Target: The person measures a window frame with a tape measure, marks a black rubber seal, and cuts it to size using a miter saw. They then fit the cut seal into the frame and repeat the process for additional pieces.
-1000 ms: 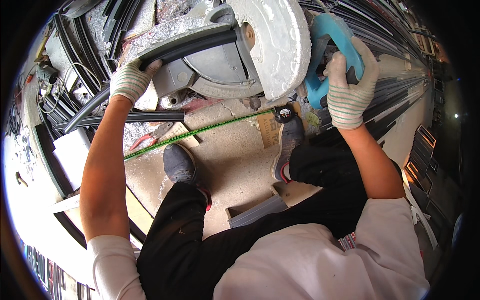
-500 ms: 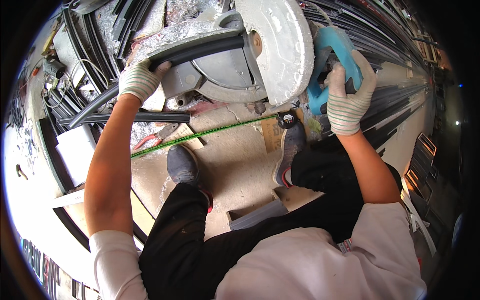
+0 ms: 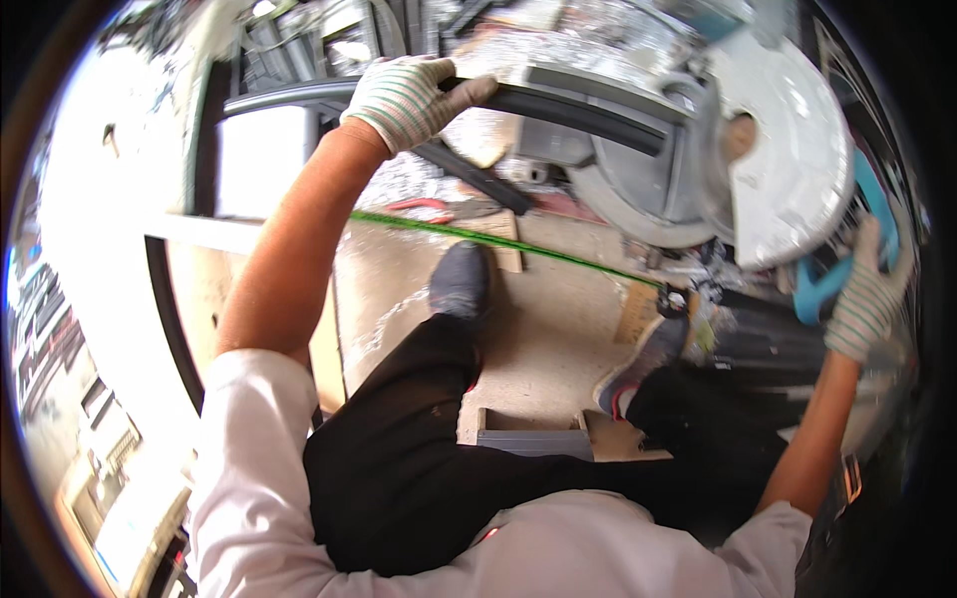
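A long black strip (image 3: 583,118), a slightly curved profile, runs across the bed of a miter saw, its right end short of the pale round blade guard (image 3: 797,149). My left hand (image 3: 411,100), in a striped knit glove, is closed around the strip left of the saw's grey metal fence (image 3: 638,92). The strip's left part sticks out beyond that hand. At the far right my gloved right hand (image 3: 865,299) grips the blue saw handle (image 3: 819,289); its fingers are partly hidden and blurred.
A green tape measure blade (image 3: 558,257) stretches across the floor to its black case (image 3: 675,299) by my right shoe. Pliers with red handles (image 3: 424,205) lie behind it. A grey open box (image 3: 533,441) sits between my legs. Dark profiles (image 3: 768,324) lie at right.
The view has swung left, so the saw appears farther right. My left hand and the strip have shifted left relative to the fence. My right hand stays on the handle.
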